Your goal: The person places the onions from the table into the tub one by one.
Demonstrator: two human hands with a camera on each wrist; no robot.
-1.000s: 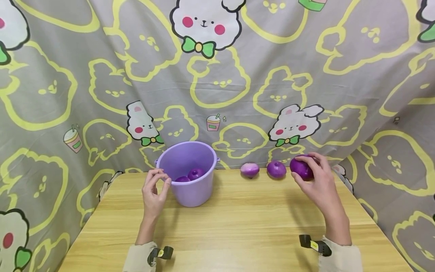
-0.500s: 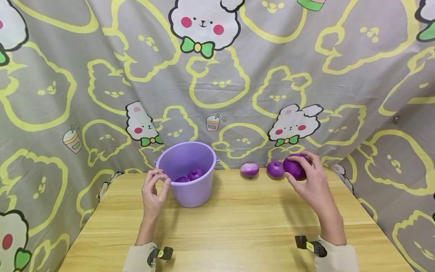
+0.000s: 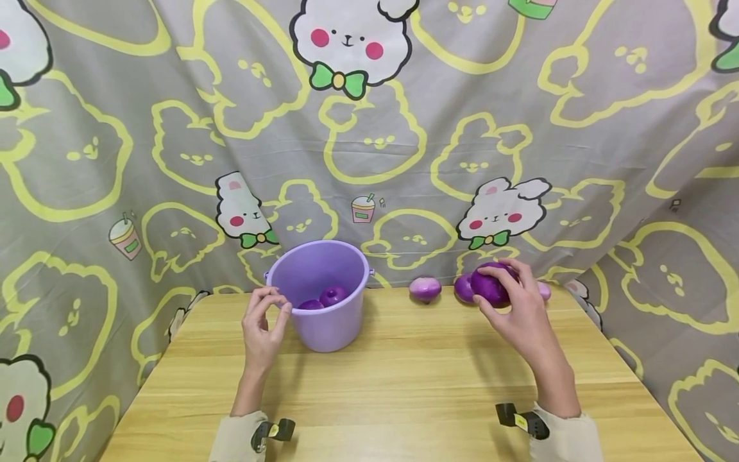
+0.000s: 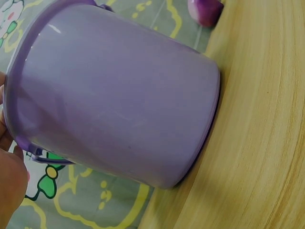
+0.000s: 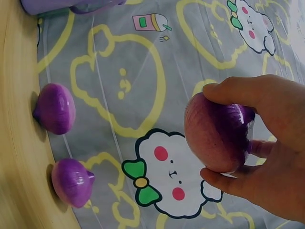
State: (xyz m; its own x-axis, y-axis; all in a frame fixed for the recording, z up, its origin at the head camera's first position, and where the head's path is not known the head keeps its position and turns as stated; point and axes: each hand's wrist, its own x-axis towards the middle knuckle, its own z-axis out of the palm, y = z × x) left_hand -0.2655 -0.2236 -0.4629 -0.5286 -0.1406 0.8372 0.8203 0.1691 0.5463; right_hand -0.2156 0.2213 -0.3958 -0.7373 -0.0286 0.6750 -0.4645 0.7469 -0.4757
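My right hand (image 3: 524,321) holds a purple onion (image 3: 488,286) above the table, with thumb and fingers curled round it. In the right wrist view the held onion (image 5: 212,133) is pale on one side and dark, glossy purple on the other. My left hand (image 3: 261,340) pinches the near-left rim of a lilac bucket (image 3: 329,330), which stands upright on the table. Inside the bucket lie purple onions, one (image 3: 333,296) showing its top. In the left wrist view the bucket wall (image 4: 119,100) fills most of the picture and hides part of the fingers.
Along the table's back edge lies a pale-and-purple onion (image 3: 424,290). A darker onion (image 3: 464,289) is partly covered by the held one, and another onion (image 3: 544,290) shows behind my right hand. A patterned grey curtain (image 3: 369,154) hangs behind the wooden table (image 3: 404,385).
My right hand has moved left with the onion, which now overlaps the darker one in the head view. An onion behind that hand has come into sight. My left hand stays on the bucket rim.
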